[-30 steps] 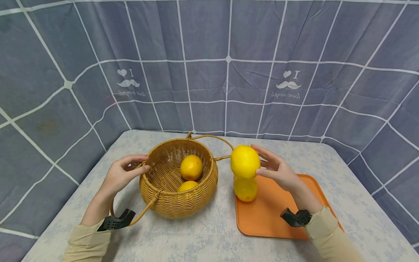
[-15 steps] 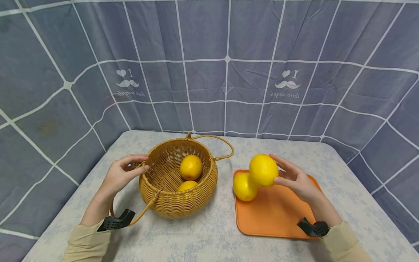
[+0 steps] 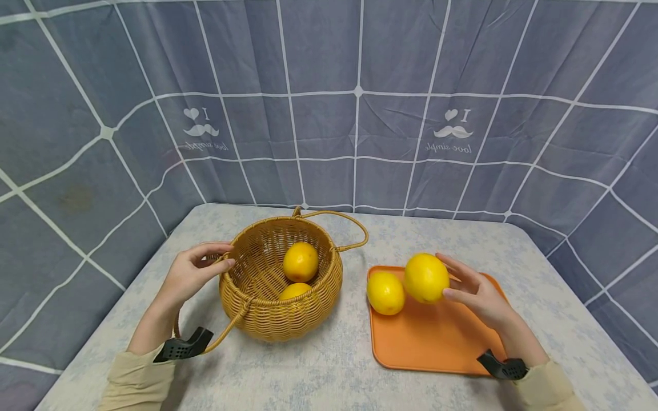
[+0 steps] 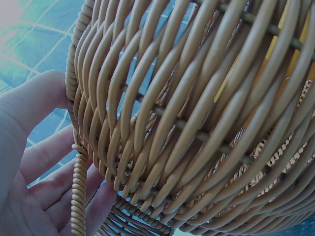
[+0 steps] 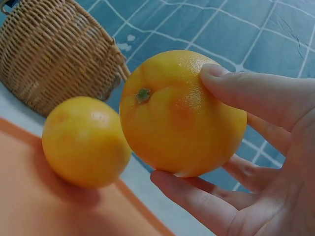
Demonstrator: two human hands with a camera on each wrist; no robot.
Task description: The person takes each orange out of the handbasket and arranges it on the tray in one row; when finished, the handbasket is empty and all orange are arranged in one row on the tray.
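Note:
My right hand (image 3: 475,294) holds an orange (image 3: 426,278) between thumb and fingertips, over the orange-coloured tray (image 3: 432,342). In the right wrist view this held orange (image 5: 179,115) shows its green stem end. A second orange (image 3: 386,293) rests at the tray's left end. On the left, my left hand (image 3: 192,271) grips the rim of a round wicker basket (image 3: 283,319), and the left wrist view shows the thumb (image 4: 47,91) right at that rim. Inside the basket lie two more oranges, one orange (image 3: 300,262) in full sight and another orange (image 3: 295,291) partly hidden by the near rim.
One looped basket handle (image 3: 360,228) sticks out to the right, and another handle (image 3: 226,337) hangs by my left wrist. A pale patterned cloth (image 3: 308,377) covers the table. Blue-grey checked curtains (image 3: 329,125) stand behind and at both sides.
My right hand has moved right and toward me with the held orange, from beside the basket's right handle to over the tray. The left hand and basket have stayed put.

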